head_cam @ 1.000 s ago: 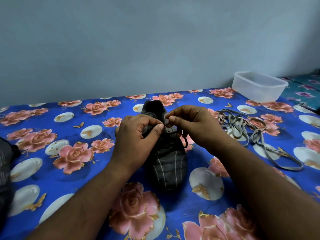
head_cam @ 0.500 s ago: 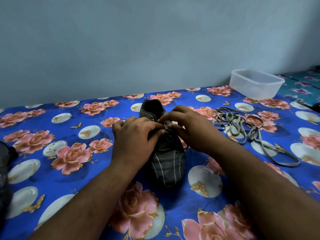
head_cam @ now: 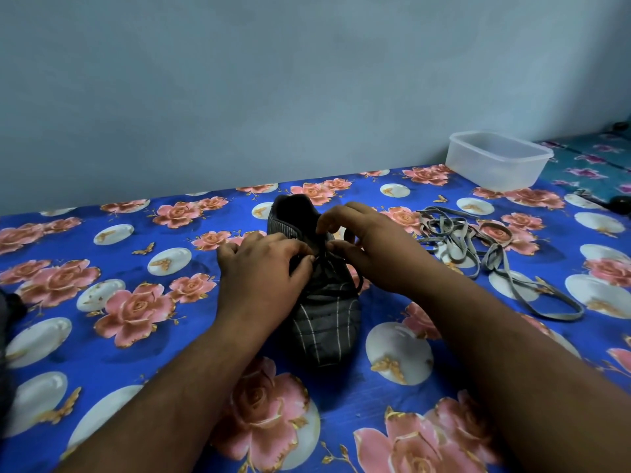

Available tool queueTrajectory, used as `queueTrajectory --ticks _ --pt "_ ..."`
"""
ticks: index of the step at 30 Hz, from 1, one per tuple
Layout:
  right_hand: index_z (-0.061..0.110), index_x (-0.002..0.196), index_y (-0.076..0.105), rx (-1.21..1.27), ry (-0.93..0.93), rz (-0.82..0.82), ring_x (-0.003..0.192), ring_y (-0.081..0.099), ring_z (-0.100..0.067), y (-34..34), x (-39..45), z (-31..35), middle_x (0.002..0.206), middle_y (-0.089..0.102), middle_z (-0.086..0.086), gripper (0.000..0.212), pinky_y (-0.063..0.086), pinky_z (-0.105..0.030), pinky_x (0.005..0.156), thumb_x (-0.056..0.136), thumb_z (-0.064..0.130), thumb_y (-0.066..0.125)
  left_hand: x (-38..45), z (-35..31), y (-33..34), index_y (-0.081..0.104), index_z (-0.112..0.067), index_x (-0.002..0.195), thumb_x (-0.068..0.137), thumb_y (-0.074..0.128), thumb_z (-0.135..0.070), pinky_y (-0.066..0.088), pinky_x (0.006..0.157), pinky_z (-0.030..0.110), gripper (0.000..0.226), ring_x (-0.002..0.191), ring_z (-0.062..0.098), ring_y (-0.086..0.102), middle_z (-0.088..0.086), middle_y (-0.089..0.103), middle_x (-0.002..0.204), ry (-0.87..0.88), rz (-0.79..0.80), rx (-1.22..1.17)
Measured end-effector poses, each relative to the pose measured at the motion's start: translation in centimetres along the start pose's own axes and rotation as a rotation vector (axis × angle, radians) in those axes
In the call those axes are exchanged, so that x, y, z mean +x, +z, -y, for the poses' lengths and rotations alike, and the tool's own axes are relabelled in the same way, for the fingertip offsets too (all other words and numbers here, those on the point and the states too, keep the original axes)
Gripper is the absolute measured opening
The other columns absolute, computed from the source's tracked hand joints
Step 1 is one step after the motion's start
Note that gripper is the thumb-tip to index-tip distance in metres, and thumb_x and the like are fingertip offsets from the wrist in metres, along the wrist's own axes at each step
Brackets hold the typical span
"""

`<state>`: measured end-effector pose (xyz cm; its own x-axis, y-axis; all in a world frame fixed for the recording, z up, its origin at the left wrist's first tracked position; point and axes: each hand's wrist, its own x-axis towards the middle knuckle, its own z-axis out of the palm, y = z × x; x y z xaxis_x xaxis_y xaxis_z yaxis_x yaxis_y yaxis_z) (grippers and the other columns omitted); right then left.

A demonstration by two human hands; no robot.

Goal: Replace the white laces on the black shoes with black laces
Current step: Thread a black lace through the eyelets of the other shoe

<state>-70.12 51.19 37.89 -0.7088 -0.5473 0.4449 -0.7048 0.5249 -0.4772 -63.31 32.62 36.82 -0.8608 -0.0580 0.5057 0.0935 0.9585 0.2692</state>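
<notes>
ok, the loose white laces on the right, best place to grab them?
Probably the long loop trailing nearest the person from the white laces. It lies flat and alone on the cloth, clear of the tangle, so pinch it from above with the right hand.

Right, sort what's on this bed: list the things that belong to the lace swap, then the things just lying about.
In the job:
- black shoe
- black lace, pinched by the left hand and right hand
- removed pale laces, heaped right of the shoe

Lying about:
- clear plastic tub by the wall
- dark item at the left edge, too cut off to identify
</notes>
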Motion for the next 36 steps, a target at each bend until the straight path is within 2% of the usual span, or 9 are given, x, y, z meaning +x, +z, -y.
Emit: queueTrajectory --ticks 5,8,13,17,23,28,31,34,36 --pt "0.028 0.115 0.067 0.142 0.011 0.015 0.086 0.060 -0.008 0.1 0.0 -0.2 0.104 0.062 0.012 0.028 0.050 -0.024 0.078 0.093 0.012 0.071 0.2 0.2 -0.1 0.073 -0.039 0.111 0.097 0.053 -0.048 0.021 0.084 0.039 0.026 0.109 0.018 0.051 -0.013 0.065 0.103 0.053 0.046 0.034" --pt "0.025 0.110 0.068 0.258 0.088 0.008 0.082 0.065 -0.010 -0.1 0.1 -0.4 0.098 0.069 0.008 0.028 0.056 -0.034 0.080 0.087 0.010 0.077 0.3 0.5 0.0 0.074 -0.038 0.107 0.096 0.049 -0.050 0.017 0.079 0.037 0.029 0.104 0.019 0.052 -0.013 0.064 0.097 0.099 0.048 0.017" --pt "0.024 0.091 0.079 0.240 0.145 0.041 0.080 0.070 -0.008 -0.5 0.2 -1.0 0.078 0.071 0.025 0.011 0.055 -0.040 0.086 0.083 0.019 0.083 0.6 0.8 0.0 0.074 -0.037 0.101 0.087 0.045 -0.051 0.011 0.072 0.034 0.035 0.097 0.020 0.053 -0.013 0.063 0.091 0.144 0.066 -0.034" --pt "0.028 0.089 0.080 0.263 0.120 0.047 0.085 0.071 -0.014 -0.3 0.2 -1.3 0.085 0.075 0.013 0.013 0.056 -0.048 0.086 0.081 0.019 0.085 0.5 0.5 -0.1 0.073 -0.036 0.105 0.094 0.045 -0.049 0.012 0.074 0.035 0.032 0.102 0.019 0.050 -0.014 0.059 0.094 0.124 0.093 0.009" --pt "0.023 0.092 0.081 0.258 0.084 0.056 0.094 0.070 -0.019 0.1 0.2 -1.4 0.093 0.076 0.004 0.012 0.055 -0.049 0.087 0.082 0.017 0.084 0.7 0.6 0.2 0.066 -0.031 0.098 0.100 0.046 -0.043 0.013 0.077 0.035 0.023 0.108 0.017 0.045 -0.015 0.041 0.092 0.135 0.154 0.081" --pt "0.019 0.091 0.081 0.299 0.121 0.063 0.092 0.072 -0.012 -0.3 0.2 -1.2 0.091 0.078 0.006 0.010 0.055 -0.045 0.090 0.083 0.014 0.083 0.5 0.8 1.0 0.067 -0.032 0.101 0.091 0.043 -0.050 0.024 0.081 0.038 0.031 0.107 0.019 0.050 -0.014 0.053 0.096 0.065 0.093 -0.099" --pt "0.022 0.088 0.080 0.275 0.138 0.051 0.088 0.069 -0.015 -0.1 0.1 -1.0 0.088 0.075 0.007 0.006 0.054 -0.042 0.088 0.084 0.018 0.082 0.4 0.7 1.1 0.071 -0.034 0.101 0.096 0.060 -0.042 0.019 0.077 0.035 0.014 0.108 0.020 0.049 -0.013 0.056 0.099 0.042 0.046 -0.179" --pt "0.024 0.089 0.075 0.247 0.137 0.063 0.087 0.067 -0.010 -0.1 0.0 -0.8 0.088 0.072 0.010 0.004 0.052 -0.031 0.085 0.090 0.021 0.076 0.3 1.0 1.2 0.073 -0.038 0.100 0.094 0.061 -0.047 0.014 0.074 0.032 0.016 0.107 0.015 0.047 -0.015 0.055 0.103 0.027 0.011 -0.243" --pt "0.023 0.090 0.072 0.246 0.156 0.082 0.082 0.066 -0.005 -0.2 0.0 -1.0 0.084 0.070 0.013 0.004 0.050 -0.023 0.078 0.093 0.020 0.072 0.3 1.5 1.1 0.070 -0.041 0.105 0.088 0.055 -0.055 0.018 0.081 0.032 0.026 0.109 0.009 0.046 -0.019 0.052 0.106 0.021 0.009 -0.307"
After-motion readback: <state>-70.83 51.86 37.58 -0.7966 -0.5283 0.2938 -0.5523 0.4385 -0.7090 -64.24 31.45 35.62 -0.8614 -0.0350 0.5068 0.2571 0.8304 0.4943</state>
